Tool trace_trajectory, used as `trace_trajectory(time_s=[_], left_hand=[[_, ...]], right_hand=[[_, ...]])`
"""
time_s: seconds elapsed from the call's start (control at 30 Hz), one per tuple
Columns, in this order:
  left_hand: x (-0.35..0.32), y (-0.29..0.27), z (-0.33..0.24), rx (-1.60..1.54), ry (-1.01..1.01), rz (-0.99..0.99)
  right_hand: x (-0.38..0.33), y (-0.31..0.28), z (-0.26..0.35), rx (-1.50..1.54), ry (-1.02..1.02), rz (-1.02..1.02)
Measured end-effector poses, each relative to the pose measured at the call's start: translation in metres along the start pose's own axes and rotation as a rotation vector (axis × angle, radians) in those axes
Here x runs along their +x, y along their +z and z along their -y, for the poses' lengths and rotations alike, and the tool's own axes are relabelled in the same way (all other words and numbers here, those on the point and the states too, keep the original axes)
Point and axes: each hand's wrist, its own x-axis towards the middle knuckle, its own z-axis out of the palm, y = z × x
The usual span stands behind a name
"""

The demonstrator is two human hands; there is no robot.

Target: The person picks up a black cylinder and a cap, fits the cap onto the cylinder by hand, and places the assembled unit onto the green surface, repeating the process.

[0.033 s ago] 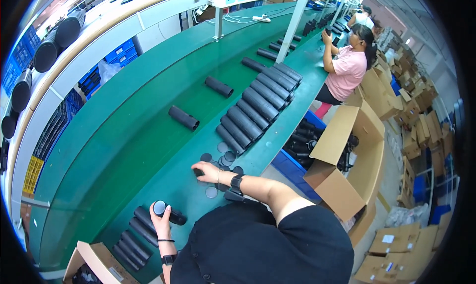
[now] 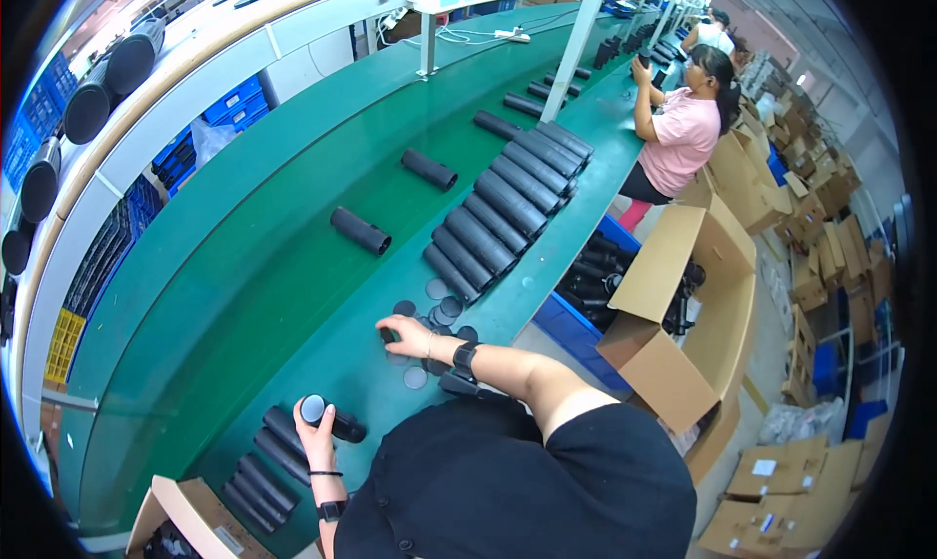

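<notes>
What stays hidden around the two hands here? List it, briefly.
- Head view: the right hand covers whatever its fingertips touch among the discs.
- Head view: the left hand wraps the tube; its far end is too small to read.
- Head view: the box is cut by the lower edge; contents too dark.

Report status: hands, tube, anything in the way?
Left hand grips a black tube, end up. Right hand on the small round discs on the green belt. Nothing between them.
</notes>
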Motion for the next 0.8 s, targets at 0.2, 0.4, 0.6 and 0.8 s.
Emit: trace_trajectory(time_s=[0.2,0.4,0.6,0.8], left_hand=[[-0.016,0.0,-0.003,-0.111,-0.025,0.005],[0.005,0.025,-0.018,-0.088,0.028,0.16],[0.003,0.023,-0.012,-0.042,0.047,0.164],[-0.001,0.013,-0.013,-0.075,0.016,0.167]], right_hand=[[0.008,-0.004,0.016,0.921,0.218,0.086],[0.005,-0.035,0.078,1.843,0.402,0.363],[0.006,-0.023,0.081,1.806,0.371,0.462],[0.011,-0.016,0.09,1.731,0.434,0.486]])
